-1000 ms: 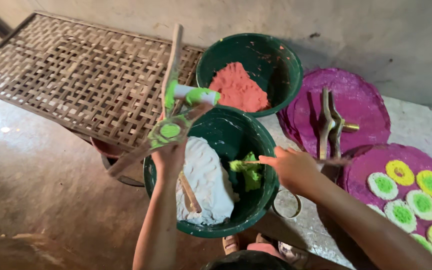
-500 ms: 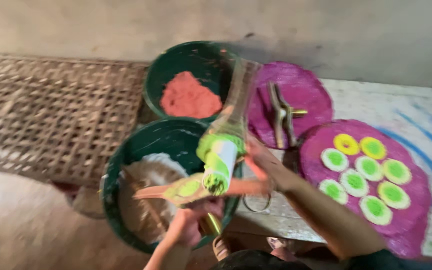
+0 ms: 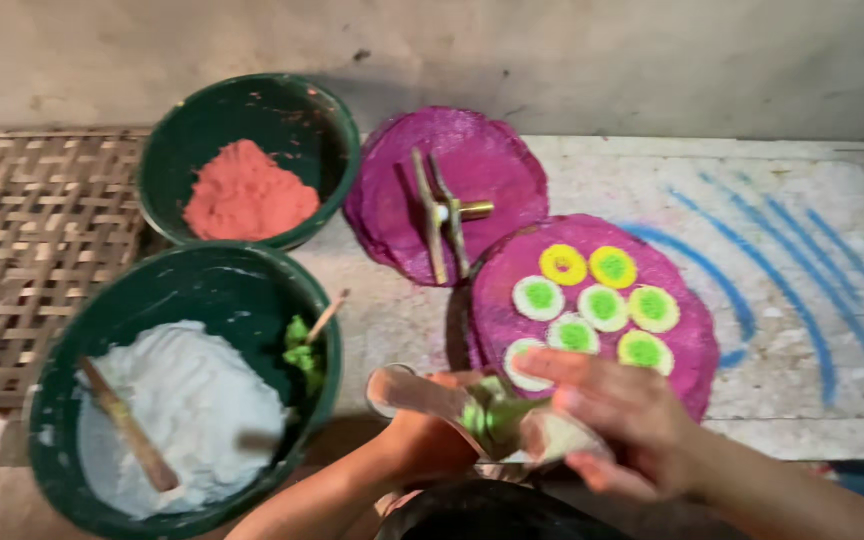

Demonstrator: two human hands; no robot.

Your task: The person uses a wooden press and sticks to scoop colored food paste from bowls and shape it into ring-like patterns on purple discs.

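Now both hands — left hand (image 3: 422, 440), right hand (image 3: 622, 420) — on press tool (image 3: 482, 410)

The tabletop (image 3: 802, 330) lies bare to the right of the discs. Two purple discs (image 3: 592, 300), one bearing a wooden tool (image 3: 442, 215), fill the middle; two green bowls (image 3: 177, 300) crowd the left, leaving a narrow strip between bowls and discs.
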